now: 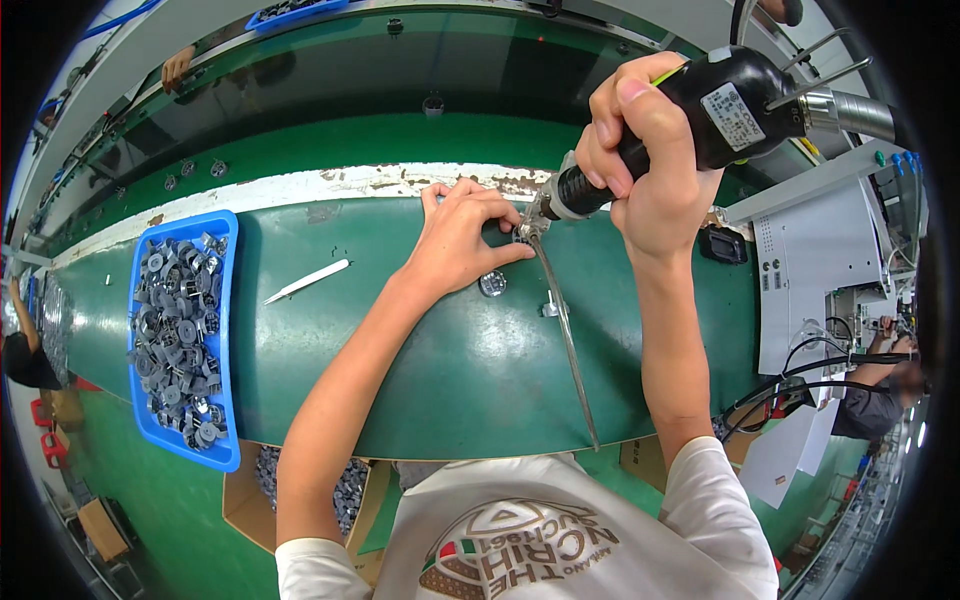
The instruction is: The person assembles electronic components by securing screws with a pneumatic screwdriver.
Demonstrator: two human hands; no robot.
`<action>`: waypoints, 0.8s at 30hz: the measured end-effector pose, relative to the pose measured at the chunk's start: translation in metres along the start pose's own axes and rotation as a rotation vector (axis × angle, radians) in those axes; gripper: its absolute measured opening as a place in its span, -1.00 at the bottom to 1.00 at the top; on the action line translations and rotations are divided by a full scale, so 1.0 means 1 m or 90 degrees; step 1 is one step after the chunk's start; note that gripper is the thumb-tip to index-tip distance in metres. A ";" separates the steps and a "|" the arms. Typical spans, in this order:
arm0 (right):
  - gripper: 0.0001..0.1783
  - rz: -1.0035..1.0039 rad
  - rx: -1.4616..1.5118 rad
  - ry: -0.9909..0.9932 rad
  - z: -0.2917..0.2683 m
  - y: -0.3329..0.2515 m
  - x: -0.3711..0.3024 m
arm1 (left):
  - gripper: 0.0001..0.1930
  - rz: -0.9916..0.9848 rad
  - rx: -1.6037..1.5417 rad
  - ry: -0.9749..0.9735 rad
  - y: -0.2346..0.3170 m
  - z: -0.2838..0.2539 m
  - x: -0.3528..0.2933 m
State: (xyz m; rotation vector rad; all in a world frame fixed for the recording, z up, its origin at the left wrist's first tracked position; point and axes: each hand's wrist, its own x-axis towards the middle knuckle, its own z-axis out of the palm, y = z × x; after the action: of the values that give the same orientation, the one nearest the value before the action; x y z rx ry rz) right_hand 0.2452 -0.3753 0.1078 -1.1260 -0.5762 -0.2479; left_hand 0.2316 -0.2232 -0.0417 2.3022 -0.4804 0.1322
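Observation:
My right hand [650,150] is closed around a black electric screwdriver [740,105], held tilted with its metal tip down and to the left. A thin feed tube [566,340] runs from the tip toward the bench's front edge. Right at the tip, the thumb and fingers of my left hand [455,240] are closed round a small dark part [497,232], mostly hidden by the fingers. Just below that hand lies a small round metal-and-grey part [492,284]. Another small metallic piece [549,308] sits beside the tube.
On the left, a blue tray [234,340] holds many grey round parts. White tweezers [308,281] lie between it and my left arm. Beyond the white ledge [300,188] runs a green conveyor with scattered parts. A grey machine box [815,270] stands right; a cardboard box [250,505] stands below.

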 end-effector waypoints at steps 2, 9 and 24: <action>-0.87 -0.018 -0.137 -0.044 -0.002 0.000 -0.001 | -0.66 0.000 0.003 0.001 0.000 0.000 0.000; -0.87 -0.013 -0.135 -0.047 0.002 0.004 -0.001 | -0.65 0.009 0.000 0.013 -0.001 0.002 0.000; -0.87 0.039 -0.116 -0.057 0.003 0.015 0.008 | -0.55 0.003 0.024 0.006 -0.002 0.004 0.001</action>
State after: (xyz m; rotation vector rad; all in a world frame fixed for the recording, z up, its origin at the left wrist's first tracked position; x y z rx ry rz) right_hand 0.2580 -0.3660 0.1018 -1.3339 -0.6062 -0.1997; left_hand 0.2328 -0.2245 -0.0456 2.3359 -0.4829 0.1565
